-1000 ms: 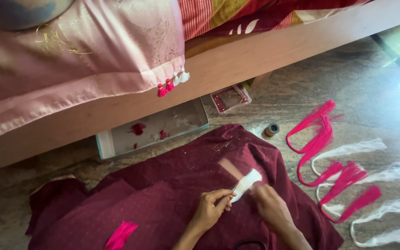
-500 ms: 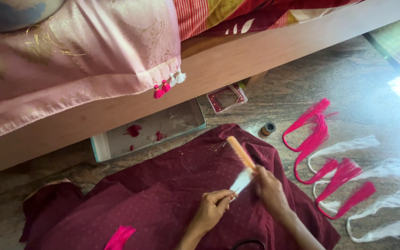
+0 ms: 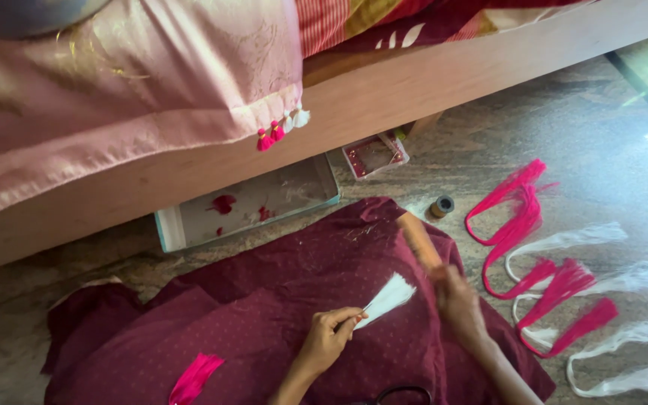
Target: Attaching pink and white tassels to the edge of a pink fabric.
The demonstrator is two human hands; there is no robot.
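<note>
While the left hand (image 3: pixel 329 335) sits low in the centre of the frame, its fingers are pinched shut on the bound end of a white tassel (image 3: pixel 390 298), whose loose threads fan up and to the right; the right hand (image 3: pixel 457 298), just right of centre, is closed around the lower end of a tan wooden comb (image 3: pixel 421 241) that slants up and to the left, blurred, with its far end above the tassel's spread tip; both hands hover over a maroon dotted cloth (image 3: pixel 264 315) that lies crumpled on the stone floor (image 3: pixel 594 135) and fills the lower middle of the frame; a pink tassel (image 3: pixel 195 377) rests on the cloth at the lower left, well apart from the hands; the dark loops of a pair of scissors (image 3: pixel 403 394) show at the bottom edge between the two forearms; to the right of the cloth, pink and white thread bundles (image 3: pixel 564 277) lie in curved strands on the floor, and a small dark thread spool (image 3: pixel 441 205) stands just beside the cloth's upper edge; a shallow grey tray (image 3: pixel 249 206) with red scraps and a small clear box (image 3: pixel 374 155) poke out from under the wooden bed frame (image 3: pixel 429 90), which crosses the upper half; a pink bedcover (image 3: pixel 129 90) with small tassels at its corner hangs over it at the upper left.
</note>
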